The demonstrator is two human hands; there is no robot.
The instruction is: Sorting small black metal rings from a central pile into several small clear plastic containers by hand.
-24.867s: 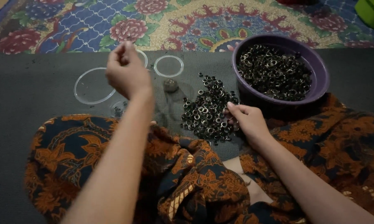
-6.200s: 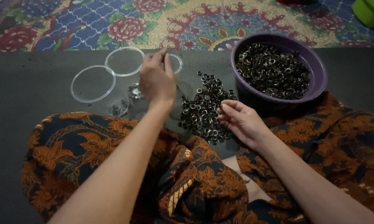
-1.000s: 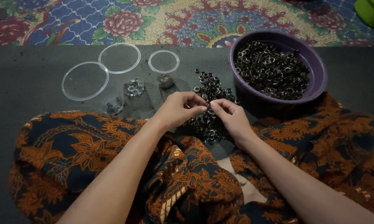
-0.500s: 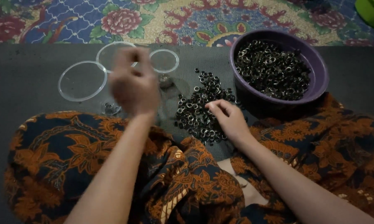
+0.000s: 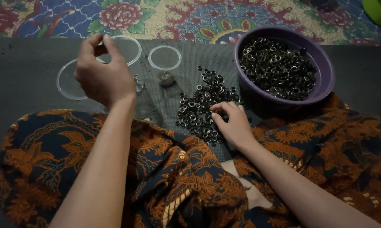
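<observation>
Head view | left hand (image 5: 102, 76) raised over clear lids (image 5: 72, 80), thumb and forefinger apart | right hand (image 5: 232, 124) on eyelet pile (image 5: 201, 107), fingers curled together | purple bowl (image 5: 325, 80) beside.

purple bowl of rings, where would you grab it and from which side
Probably by the rim of the purple bowl, on its far right side. The rim flares outward there and is bare, while the near left side crowds against the loose ring pile and the right hand. It looks full, so two hands might be steadier.
</observation>
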